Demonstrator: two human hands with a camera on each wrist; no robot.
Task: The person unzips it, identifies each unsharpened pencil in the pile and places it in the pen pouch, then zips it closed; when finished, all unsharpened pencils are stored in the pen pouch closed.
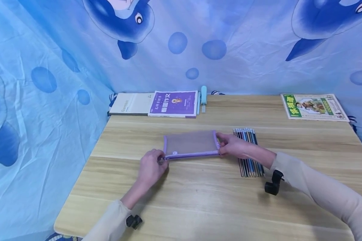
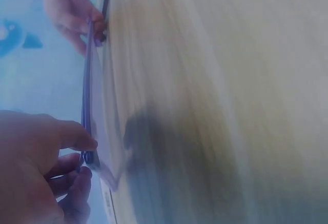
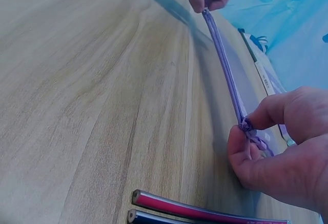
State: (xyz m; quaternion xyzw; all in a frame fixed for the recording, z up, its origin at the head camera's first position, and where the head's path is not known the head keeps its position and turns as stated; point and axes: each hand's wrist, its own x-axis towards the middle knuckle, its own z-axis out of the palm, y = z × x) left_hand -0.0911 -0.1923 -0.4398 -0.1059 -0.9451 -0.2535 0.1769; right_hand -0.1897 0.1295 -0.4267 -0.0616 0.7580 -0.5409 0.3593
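A see-through zip pencil pouch [image 1: 190, 143] with purple edging is held between both hands, its zipper edge facing the person. The left hand [image 1: 152, 167] pinches the near left corner at the zipper's end; in the left wrist view, thumb and finger close on that purple edge [image 2: 87, 96]. At the other end, the right hand [image 1: 233, 145] grips the right side, thumb and finger pinching the zipper corner [image 3: 247, 125] in the right wrist view. A row of pencils [image 1: 249, 157] lies side by side on the table, partly hidden under the right wrist.
At the back left of the wooden table [image 1: 199, 201] lie a pale book [image 1: 132, 103] and a purple book [image 1: 174, 103]. A light-blue stapler-like item [image 1: 203, 95] stands beside them. Another book [image 1: 315, 106] with a green-and-white cover lies at the back right.
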